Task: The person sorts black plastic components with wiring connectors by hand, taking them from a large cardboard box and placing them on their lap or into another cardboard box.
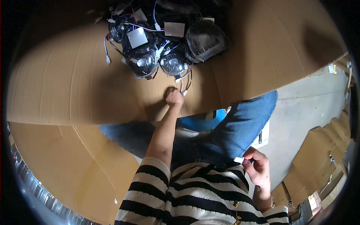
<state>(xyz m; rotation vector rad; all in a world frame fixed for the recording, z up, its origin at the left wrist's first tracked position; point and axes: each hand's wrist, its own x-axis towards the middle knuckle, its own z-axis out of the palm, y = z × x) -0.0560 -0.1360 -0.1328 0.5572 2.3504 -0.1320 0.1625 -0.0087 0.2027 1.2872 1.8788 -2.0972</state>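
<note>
Several round black lamps with clear lenses (173, 64) lie in a heap on the cardboard, with thin wires and white plugs trailing from them. My left hand (175, 98) is closed at the near side of the heap, beside a wire ending in a white connector (185, 92). Whether anything is inside its curled fingers is hidden. Low on the right, by my thigh, my right hand (258, 165) pinches a small white plug connector (238, 160) between thumb and fingers. A larger dark lamp (205, 40) sits at the heap's right side.
A big cardboard sheet (56, 90) spans the surface before me, its near edge over my jeans. Below it shows a blue curved object (202, 122). More cardboard (90, 165) lies at lower left, and folded cartons (315, 157) stand on the grey floor at right.
</note>
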